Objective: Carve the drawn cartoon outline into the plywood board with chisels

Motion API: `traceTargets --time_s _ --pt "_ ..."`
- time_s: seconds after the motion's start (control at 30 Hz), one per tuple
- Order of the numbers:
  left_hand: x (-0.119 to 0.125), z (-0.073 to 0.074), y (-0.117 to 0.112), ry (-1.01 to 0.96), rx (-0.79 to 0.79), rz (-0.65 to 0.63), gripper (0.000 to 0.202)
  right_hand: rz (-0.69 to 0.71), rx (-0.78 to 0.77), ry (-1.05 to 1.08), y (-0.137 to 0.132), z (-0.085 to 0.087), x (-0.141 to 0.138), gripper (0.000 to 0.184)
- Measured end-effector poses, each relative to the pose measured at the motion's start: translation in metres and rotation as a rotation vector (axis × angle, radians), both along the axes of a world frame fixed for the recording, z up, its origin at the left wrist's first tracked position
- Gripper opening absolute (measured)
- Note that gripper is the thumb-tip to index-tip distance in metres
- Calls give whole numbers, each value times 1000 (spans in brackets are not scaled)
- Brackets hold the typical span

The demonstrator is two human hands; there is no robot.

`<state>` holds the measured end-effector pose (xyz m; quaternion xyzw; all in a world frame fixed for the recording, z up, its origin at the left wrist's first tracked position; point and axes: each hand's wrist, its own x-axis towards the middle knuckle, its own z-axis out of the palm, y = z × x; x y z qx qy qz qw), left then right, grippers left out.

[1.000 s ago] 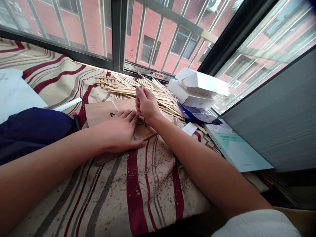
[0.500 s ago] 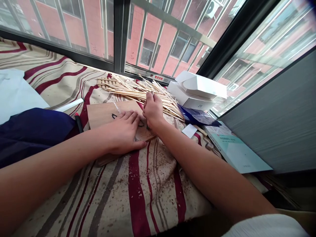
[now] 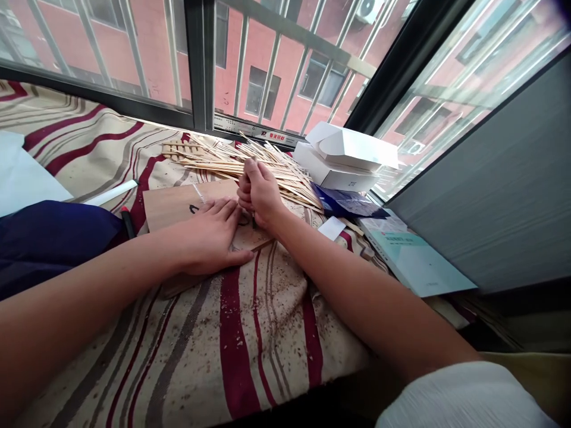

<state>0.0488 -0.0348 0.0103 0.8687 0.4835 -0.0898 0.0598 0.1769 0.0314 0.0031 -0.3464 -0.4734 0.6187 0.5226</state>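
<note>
Pressing wooden board (image 3: 172,208) with left hand (image 3: 212,229), fingers extended; holding right hand (image 3: 259,193) nearer the board's two-o'clock edge, with fingers closed around contents impossible to tell.

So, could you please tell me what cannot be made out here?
In the head view:
What, if anything, the right grip holds: hidden by the grip itself.
Wooden board: middle covered by the left grip.
Dark blue cloth: cut off by the left edge.
Book: fine print too small.

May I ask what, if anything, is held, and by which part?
The left hand lies flat on the board; what the closed right hand holds, if anything, is hidden.
</note>
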Motion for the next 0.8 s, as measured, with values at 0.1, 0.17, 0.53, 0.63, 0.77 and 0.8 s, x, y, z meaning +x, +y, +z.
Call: traceTargets --time_s 0.1,0.17,0.53,0.63,0.77,0.8 --pt "0 2 0 19 7 -1 105 -13 -26 68 -4 6 -2 37" --pt "0 2 0 47 10 -1 106 -118 -70 72 -6 9 -4 38" --pt "-2 -1 1 9 11 -19 106 -60 -69 96 -4 22 13 41" --pt "-2 0 1 26 10 -18 106 -59 -13 56 -5 20 9 41" --pt "-2 1 0 8 6 -22 107 -3 43 1 -8 14 2 39" --pt "-2 1 0 1 7 -27 107 -2 56 -2 -8 13 1 40"
